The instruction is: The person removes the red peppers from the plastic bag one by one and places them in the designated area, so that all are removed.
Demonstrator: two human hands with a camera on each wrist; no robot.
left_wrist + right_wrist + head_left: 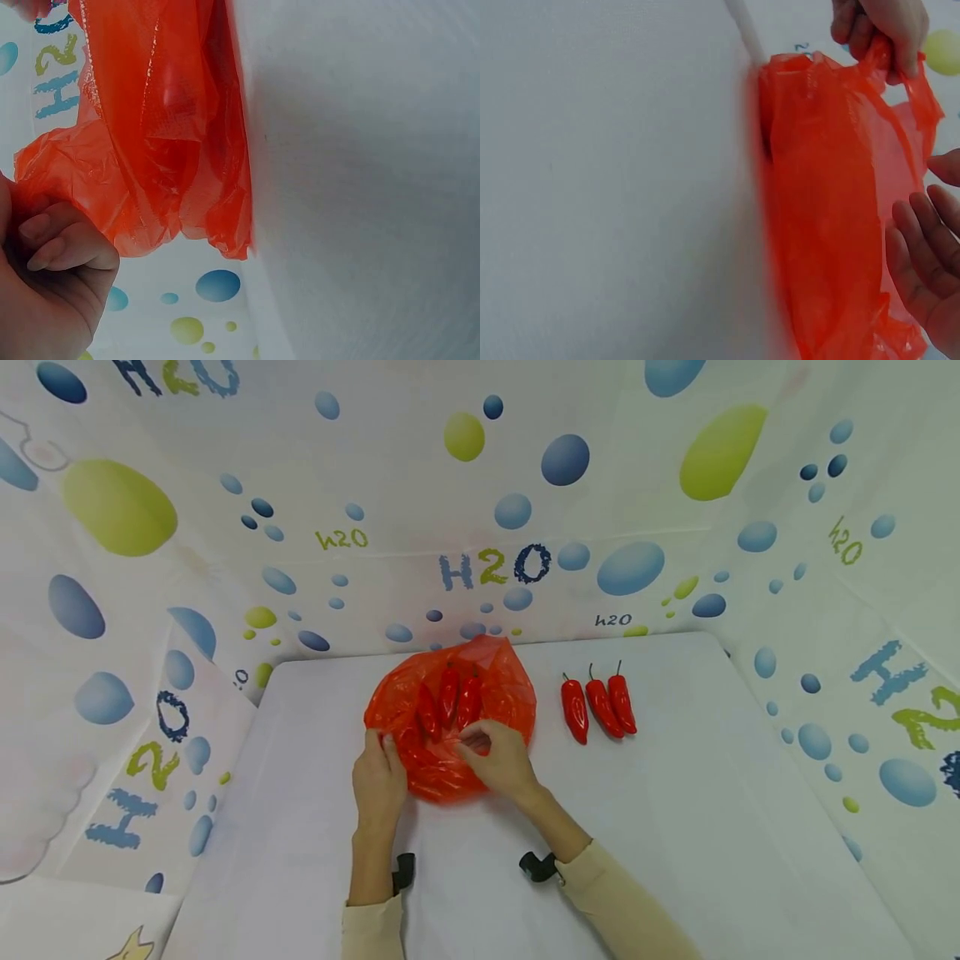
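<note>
A thin red plastic bag [442,781] lies spread on the table with its mouth toward me. Several red chili peppers [448,695] show inside it, stems pointing away. My left hand [380,777] grips the bag's near left edge, fingers curled round the plastic; the right wrist view shows this left hand [889,34] holding a bunched handle. Over the bag's near right side is my right hand [501,758]. In the right wrist view the right hand [934,255] has thumb and fingers apart, with nothing between them, beside the bag's opening.
Three more red chili peppers [600,706] lie side by side right of the bag. The white table [675,827] is walled at the back and sides by a white curtain [405,460] with blue and green dots. Dark wrist cameras [537,866] sit below the wrists.
</note>
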